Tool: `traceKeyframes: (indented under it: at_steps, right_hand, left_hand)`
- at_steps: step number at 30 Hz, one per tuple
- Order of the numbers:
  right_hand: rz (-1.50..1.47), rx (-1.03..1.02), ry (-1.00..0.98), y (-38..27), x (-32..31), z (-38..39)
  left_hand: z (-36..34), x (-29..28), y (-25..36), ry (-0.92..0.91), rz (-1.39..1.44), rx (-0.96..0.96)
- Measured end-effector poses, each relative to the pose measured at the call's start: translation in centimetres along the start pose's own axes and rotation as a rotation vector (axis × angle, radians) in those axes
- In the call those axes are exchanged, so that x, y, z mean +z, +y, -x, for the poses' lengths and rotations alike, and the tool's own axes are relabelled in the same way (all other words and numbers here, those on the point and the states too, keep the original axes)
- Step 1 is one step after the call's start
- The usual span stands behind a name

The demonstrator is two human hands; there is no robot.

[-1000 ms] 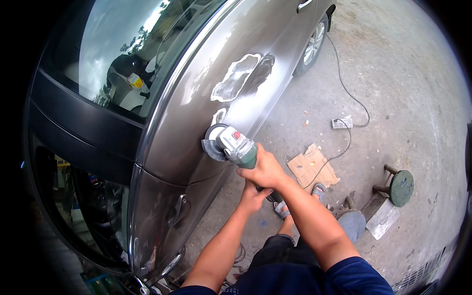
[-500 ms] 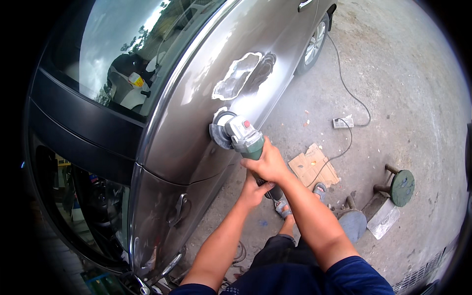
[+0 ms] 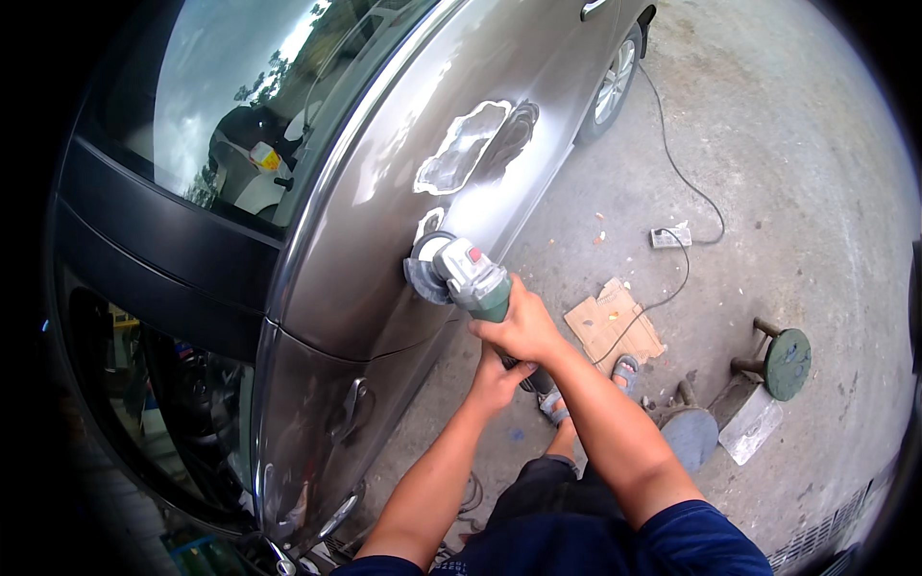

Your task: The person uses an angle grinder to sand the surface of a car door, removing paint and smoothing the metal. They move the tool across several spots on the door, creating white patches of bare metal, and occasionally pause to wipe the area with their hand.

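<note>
Both hands grip a green and silver angle grinder: my right hand closed round its front body, my left hand closed round the rear part below, partly hidden by the right. The grinder's disc is against a brown-grey car door, at the lower end of a small pale-edged bare patch. Farther along the panel is a larger sanded patch with white edges and a darker streak beside it.
Right of the car, a cable runs to a power strip on the concrete floor. Cardboard lies by my sandalled feet, near a green round stool, a grey round seat and a pale block. The car's wheel is farther forward.
The grinder and my hands moved up along the panel by half a second ago, then dropped back slightly, now a little higher and further right than a second ago.
</note>
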State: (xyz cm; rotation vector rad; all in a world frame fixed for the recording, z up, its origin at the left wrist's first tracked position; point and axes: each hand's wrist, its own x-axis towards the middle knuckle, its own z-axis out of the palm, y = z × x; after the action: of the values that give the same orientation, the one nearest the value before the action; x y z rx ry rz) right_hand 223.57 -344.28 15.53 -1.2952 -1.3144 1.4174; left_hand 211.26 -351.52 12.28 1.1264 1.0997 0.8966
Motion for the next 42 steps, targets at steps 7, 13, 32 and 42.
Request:
traceKeyframes:
  at_steps: [7, 13, 32, 42]
  right_hand:
    - [-0.017, -0.011, -0.012, -0.5, 0.2, 0.4]
    - [-0.071, 0.054, 0.021, -0.6, -0.1, -0.3]
    - [0.039, 0.033, -0.052, 0.0, 2.3, 5.4]
    - [0.125, 0.004, -0.066, -3.5, 5.3, 6.7]
  left_hand:
    - [0.6, -0.7, -1.0, 0.006, -0.083, 0.022]
    - [-0.1, -0.8, 1.0, -0.041, -0.068, -0.047]
    - [6.6, -1.3, -3.0, -0.031, -0.077, -0.104]
    - [9.0, -2.9, 1.1, -0.04, -0.042, -0.077]
